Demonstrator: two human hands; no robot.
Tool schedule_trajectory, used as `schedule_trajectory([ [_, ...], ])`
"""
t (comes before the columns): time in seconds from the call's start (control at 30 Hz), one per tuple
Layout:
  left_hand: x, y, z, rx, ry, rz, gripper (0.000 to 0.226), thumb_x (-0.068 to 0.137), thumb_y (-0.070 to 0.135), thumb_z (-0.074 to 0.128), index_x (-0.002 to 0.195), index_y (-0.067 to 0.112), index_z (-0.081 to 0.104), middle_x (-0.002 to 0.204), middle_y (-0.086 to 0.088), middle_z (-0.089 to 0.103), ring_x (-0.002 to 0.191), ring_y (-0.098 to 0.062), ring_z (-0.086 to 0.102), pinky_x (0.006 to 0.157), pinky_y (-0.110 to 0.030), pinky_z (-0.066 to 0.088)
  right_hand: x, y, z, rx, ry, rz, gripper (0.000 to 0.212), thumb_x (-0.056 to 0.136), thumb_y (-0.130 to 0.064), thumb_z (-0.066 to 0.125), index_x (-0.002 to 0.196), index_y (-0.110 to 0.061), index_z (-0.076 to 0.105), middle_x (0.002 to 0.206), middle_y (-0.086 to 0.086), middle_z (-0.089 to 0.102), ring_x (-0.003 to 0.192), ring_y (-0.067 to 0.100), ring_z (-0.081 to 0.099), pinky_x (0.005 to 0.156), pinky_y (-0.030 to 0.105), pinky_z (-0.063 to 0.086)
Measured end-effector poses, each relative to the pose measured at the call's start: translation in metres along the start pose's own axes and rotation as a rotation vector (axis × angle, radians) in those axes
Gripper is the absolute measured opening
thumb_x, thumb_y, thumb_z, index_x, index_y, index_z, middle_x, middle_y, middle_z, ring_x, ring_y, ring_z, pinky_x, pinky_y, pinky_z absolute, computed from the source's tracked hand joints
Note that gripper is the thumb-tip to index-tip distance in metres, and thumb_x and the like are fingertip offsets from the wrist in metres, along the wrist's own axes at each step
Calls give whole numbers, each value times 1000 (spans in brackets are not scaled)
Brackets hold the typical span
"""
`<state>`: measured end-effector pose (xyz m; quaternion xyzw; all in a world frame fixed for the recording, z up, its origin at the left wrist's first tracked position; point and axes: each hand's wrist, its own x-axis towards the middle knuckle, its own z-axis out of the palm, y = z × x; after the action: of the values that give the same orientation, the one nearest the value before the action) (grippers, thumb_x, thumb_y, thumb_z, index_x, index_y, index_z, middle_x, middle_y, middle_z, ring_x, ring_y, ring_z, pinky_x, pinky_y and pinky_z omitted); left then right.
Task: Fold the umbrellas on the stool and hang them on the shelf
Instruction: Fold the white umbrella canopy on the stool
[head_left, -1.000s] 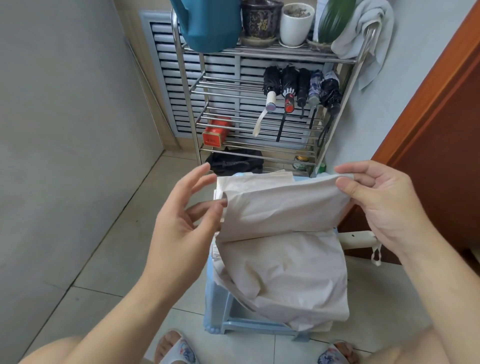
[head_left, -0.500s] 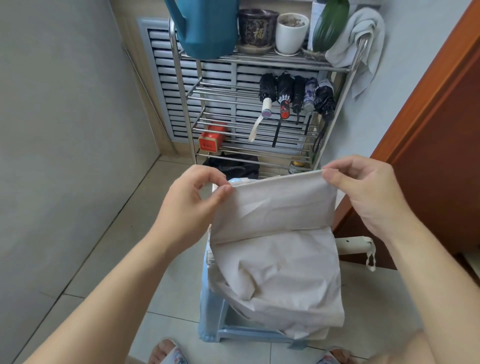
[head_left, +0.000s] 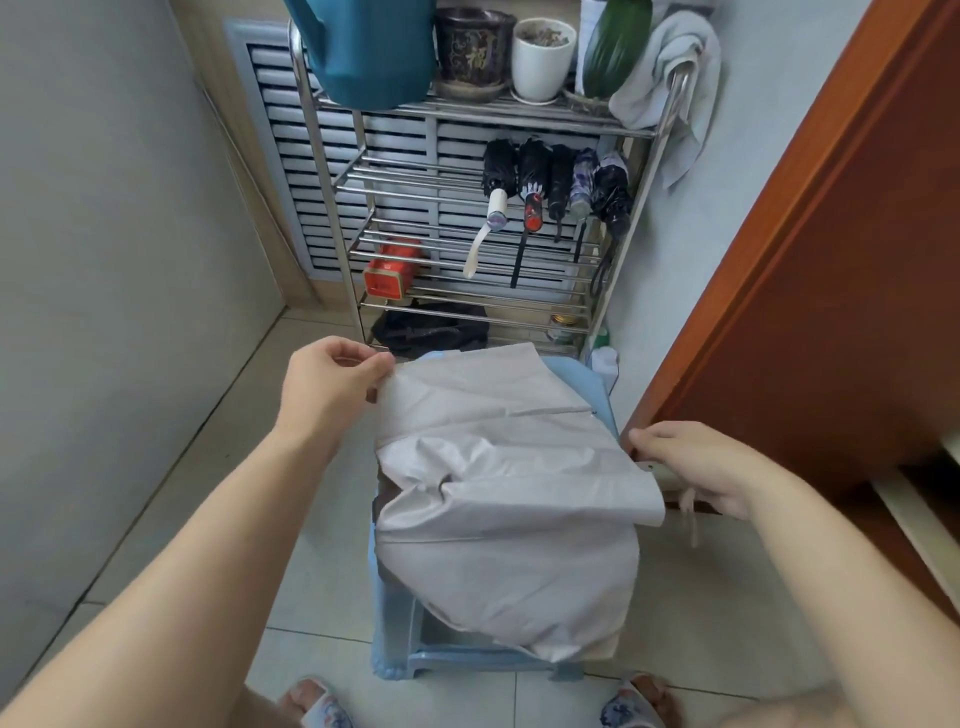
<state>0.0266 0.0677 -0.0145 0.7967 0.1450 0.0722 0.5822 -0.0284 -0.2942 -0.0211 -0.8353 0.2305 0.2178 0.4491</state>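
A beige umbrella (head_left: 509, 514) lies loose over the light blue stool (head_left: 582, 384), its canopy folded into flat panels. My left hand (head_left: 332, 384) pinches the canopy's far left corner. My right hand (head_left: 696, 467) is at the umbrella's right end, fingers curled round its white handle, which is mostly hidden; a white strap hangs below. Several folded umbrellas (head_left: 556, 182) hang by their straps from a bar of the metal shelf (head_left: 332, 208) behind the stool.
The shelf top carries a teal watering can (head_left: 363, 52), a dark pot (head_left: 470, 47), a white pot (head_left: 543, 57) and a grey towel (head_left: 670, 78). A red tin (head_left: 392, 270) and black bag (head_left: 431, 327) sit lower down. A brown door (head_left: 831, 260) stands right, a wall left.
My right hand let go of the canopy's top right corner and dropped to the handle at the right. The raised panel came down flat onto the stool. My left hand still pinches its corner.
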Motion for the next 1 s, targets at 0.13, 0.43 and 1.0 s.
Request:
schedule_trajectory([
  [0.13,-22,5,-17,207,132,26,19,95,30,69,84,14,69,75,-1,69,63,-15,58,55,-26,42,-15,4,5,-247,325,-173,22,102,-41,56,99,-22,67,117,4,68,113,26,60,89,36,45],
  [0.43,-140,20,-42,316,-327,182,19,97,53,54,109,43,66,91,22,75,85,6,68,66,-6,44,-110,-16,0,-184,-375,-506,75,76,-45,75,142,-53,39,118,-15,74,117,0,65,110,30,43],
  [1.0,-124,23,-35,-35,-141,288,18,83,15,84,90,31,81,80,6,78,73,-12,69,74,-27,57,-95,-43,19,437,205,-707,19,81,-5,78,79,-24,78,76,2,78,72,8,70,82,22,55],
])
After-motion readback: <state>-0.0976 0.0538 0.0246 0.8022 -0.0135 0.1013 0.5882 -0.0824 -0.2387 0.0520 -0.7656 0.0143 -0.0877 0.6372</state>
